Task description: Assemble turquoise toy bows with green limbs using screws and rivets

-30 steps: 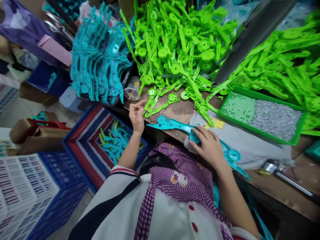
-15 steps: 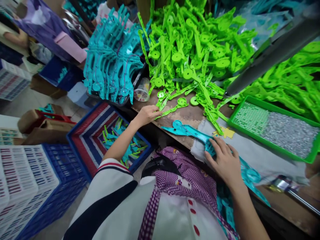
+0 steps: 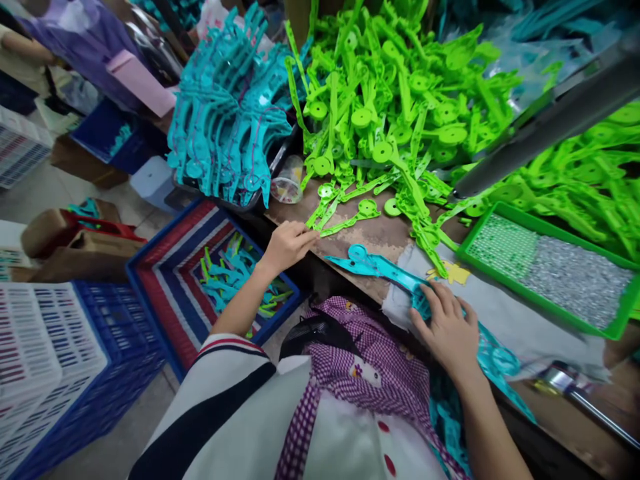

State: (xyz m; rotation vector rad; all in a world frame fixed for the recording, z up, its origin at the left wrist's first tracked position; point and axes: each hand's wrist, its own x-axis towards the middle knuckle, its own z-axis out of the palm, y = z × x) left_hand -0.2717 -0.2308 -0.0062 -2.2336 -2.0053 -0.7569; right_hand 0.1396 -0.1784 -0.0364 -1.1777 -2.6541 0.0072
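Note:
My left hand [image 3: 289,248] is at the near edge of the workbench, fingers pinched together at the narrow tip of a green plastic arm [image 3: 345,223] with a round disc at its far end. A turquoise plastic arm [image 3: 377,264] lies along the bench edge, its pointed end towards my left hand. Over its right end curls my right hand [image 3: 449,328], thumb on the near side and fingers on top, partly hiding that end. Beyond this hand lies another turquoise piece [image 3: 500,360]. Several more green arms [image 3: 330,200] lie just past my left fingertips.
Green parts [image 3: 385,100] are heaped at the back; stacked turquoise parts [image 3: 225,127] fill a black tray. A green tray [image 3: 545,293] holds small metal pieces. A dark bar [image 3: 540,127] slants overhead. On the right lies a metal tool [image 3: 565,380]. A striped-lined crate [image 3: 160,287] stands left.
My left hand has shifted slightly down and left, its fingertips now over the green arm's tip. My right hand and the turquoise arm stay nearly in place. The view has moved slightly.

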